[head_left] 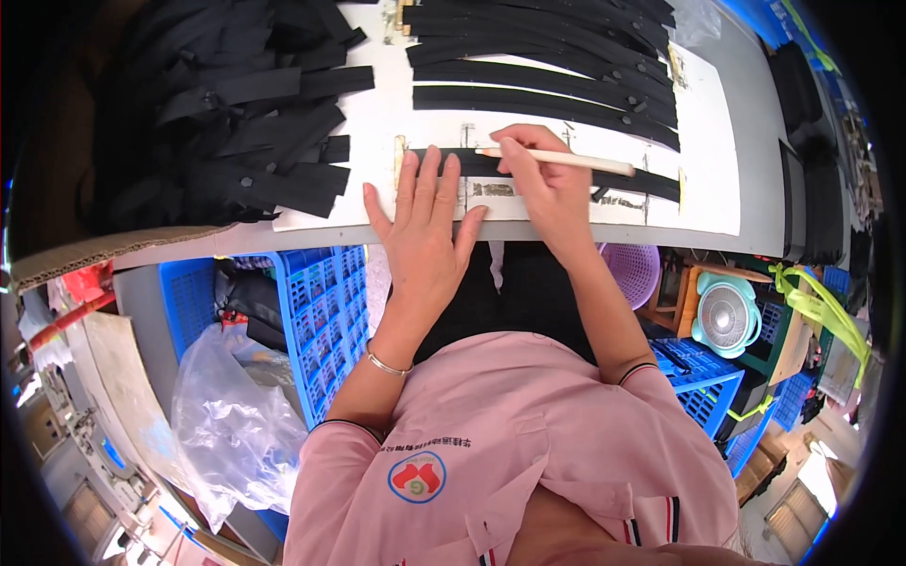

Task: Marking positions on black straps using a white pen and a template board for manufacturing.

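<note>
My left hand (420,247) lies flat with its fingers spread, the fingertips resting on the left end of a black fabric strip (653,183). That strip runs sideways across a white board (710,170) with dark marks drawn on it. Pinched in my right hand (559,203) is a white pencil (595,162). Its tip points left and is at the strip, just right of my left fingers; whether it touches is hard to tell. Beyond both hands, several more black strips (538,97) lie side by side on the board.
Left of the board is a heap of loose black strips (236,104), with a cardboard edge (123,255) in front. The grey table's edge (764,226) runs before me. Below stand a blue crate (321,325), a clear plastic bag (231,415), a purple basket (630,272) and a small turquoise fan (727,316).
</note>
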Demonstrator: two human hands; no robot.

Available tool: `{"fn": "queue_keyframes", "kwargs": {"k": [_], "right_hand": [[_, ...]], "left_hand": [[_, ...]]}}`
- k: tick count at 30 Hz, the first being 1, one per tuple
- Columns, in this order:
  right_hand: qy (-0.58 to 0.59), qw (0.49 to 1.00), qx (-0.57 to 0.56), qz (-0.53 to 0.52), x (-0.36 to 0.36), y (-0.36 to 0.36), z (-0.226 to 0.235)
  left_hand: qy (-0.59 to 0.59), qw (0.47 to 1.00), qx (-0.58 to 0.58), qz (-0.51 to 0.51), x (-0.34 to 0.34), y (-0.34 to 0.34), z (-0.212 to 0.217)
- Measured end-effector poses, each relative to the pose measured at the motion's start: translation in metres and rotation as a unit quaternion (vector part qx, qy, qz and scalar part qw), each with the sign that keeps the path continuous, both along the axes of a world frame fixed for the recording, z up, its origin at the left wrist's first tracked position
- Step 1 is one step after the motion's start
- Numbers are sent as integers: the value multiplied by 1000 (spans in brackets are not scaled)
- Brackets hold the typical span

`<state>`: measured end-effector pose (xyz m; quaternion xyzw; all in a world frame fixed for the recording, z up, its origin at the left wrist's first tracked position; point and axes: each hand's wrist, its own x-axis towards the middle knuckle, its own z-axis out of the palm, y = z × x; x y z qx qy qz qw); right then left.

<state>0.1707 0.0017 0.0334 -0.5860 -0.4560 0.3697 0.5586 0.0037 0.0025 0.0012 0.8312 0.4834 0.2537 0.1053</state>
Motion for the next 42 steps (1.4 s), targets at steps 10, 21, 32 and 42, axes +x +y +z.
{"fn": "queue_keyframes", "kwargs": {"k": [10,21,32,42], "right_hand": [[-67,998,-2,10,-8,10,-13],[-105,993,-13,49,-1,5,-18],[-116,991,13,64,0,4,-17],[-126,979,35,-158,61,-24,1]], "left_hand": [[-5,1000,-6,9,-2,-1,2],[-7,1000,14,2,-2,0,-2],[0,1000,8,-1,0,0,-2],[13,1000,-4,-9,-2,0,0]]}}
